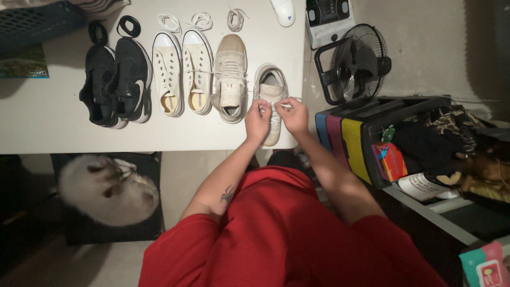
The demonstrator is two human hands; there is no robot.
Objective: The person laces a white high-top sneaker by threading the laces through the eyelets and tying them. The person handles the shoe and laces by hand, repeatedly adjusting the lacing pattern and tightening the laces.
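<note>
A beige sneaker (269,85) lies at the right end of a white table (48,125), toe toward me. Both hands are on it. My left hand (257,120) pinches a white lace (276,106) over the shoe's front, and my right hand (294,114) pinches the same lace just to its right. The matching beige sneaker (229,74) stands beside it to the left, laced.
A pair of white canvas sneakers (182,72) and a pair of black sneakers (116,79) line the table. Coiled laces (202,20) lie behind them. A floor fan (355,62) and a cluttered rack (366,138) stand right. A fluffy white cat (106,188) lies below the table.
</note>
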